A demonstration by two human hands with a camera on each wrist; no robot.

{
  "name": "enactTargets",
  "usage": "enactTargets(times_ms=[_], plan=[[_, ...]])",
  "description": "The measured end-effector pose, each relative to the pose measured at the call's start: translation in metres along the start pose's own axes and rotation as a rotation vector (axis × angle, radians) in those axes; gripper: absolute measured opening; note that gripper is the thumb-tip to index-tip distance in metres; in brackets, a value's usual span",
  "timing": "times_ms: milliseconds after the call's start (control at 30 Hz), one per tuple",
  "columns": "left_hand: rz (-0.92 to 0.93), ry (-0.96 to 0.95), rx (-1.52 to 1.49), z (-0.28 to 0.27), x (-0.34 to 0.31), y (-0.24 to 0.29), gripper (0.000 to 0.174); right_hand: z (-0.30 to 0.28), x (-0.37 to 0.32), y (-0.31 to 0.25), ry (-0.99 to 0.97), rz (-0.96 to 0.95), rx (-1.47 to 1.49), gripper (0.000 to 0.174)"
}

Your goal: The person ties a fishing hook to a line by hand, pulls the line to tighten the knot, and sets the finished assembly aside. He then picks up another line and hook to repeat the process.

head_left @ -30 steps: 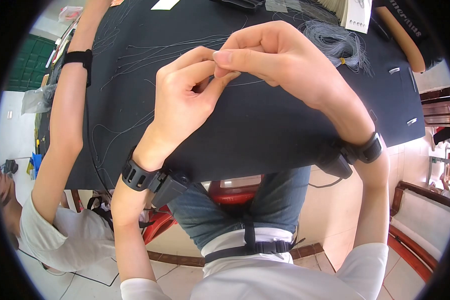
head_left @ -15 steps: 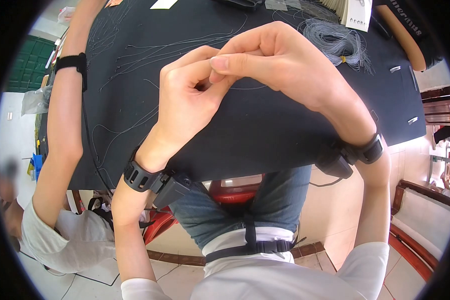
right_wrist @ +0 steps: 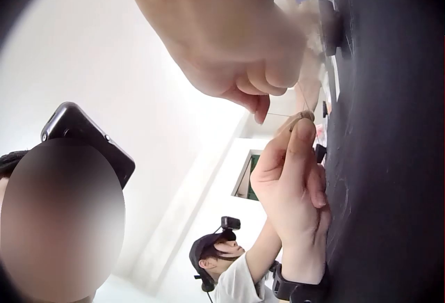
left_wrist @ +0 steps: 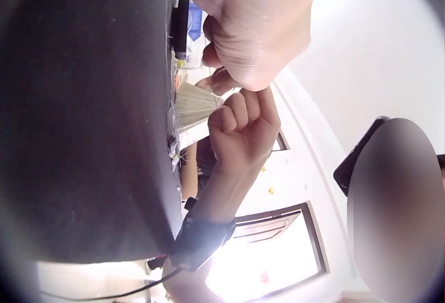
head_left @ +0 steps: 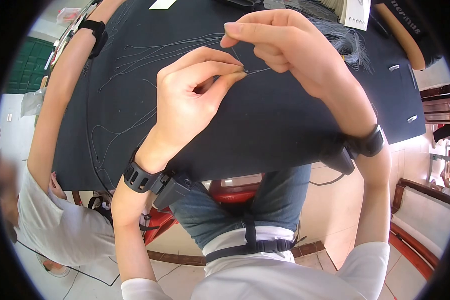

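Note:
In the head view my left hand [head_left: 192,92] pinches a thin grey cord [head_left: 257,71] between thumb and fingertips, over the black table. Higher and to the right, my right hand [head_left: 295,47] pinches a fine strand of it with thumb and forefinger, its other fingers curled. That strand runs taut between the two hands, as the thread [right_wrist: 278,114] in the right wrist view shows. There the left hand [right_wrist: 292,178] holds a tiny loop or knot at its fingertips, too small to make out. The left wrist view shows the right hand [left_wrist: 243,132] beyond the left palm.
Several loose cords [head_left: 150,52] lie across the black table [head_left: 255,135]. A bundle of grey cord [head_left: 352,50] lies behind my right hand, beside a white stack of cards or paper [head_left: 356,15]. Another person's arm [head_left: 65,82] reaches over the table's left side.
The hands were together at the fingertips; the right hand has moved up and away to the right, drawing the strand out. The neighbour's arm at left has shifted to the right.

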State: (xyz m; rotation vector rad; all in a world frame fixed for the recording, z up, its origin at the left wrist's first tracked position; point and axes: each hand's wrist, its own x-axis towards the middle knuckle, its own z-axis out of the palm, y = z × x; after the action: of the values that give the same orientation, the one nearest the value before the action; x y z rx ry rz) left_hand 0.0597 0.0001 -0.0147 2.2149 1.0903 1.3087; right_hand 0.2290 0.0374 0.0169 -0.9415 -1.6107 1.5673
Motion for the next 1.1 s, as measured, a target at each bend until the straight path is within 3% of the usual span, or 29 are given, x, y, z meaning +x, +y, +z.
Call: enactTargets(times_ms=[233,433,667,867,1100], plan=[[-0.006,0.069,-0.071,-0.003,-0.001,0.002,0.01,-0.008,0.009,0.009,0.066,0.072,0.049,0.025],[-0.059,0.141,-0.139,-0.008,0.0,0.003,0.009,-0.006,0.013,0.014,0.127,0.159,-0.075,0.026],[-0.151,0.222,-0.141,-0.014,0.004,-0.002,0.008,0.004,0.012,0.022,0.074,-0.037,-0.482,0.026],[-0.226,0.26,-0.087,-0.015,0.009,-0.009,0.006,0.018,-0.002,0.009,-0.026,-0.115,-0.545,0.02],[-0.04,0.18,0.096,-0.013,0.007,-0.022,0.007,0.019,-0.008,0.003,-0.021,-0.29,-0.531,0.013]])
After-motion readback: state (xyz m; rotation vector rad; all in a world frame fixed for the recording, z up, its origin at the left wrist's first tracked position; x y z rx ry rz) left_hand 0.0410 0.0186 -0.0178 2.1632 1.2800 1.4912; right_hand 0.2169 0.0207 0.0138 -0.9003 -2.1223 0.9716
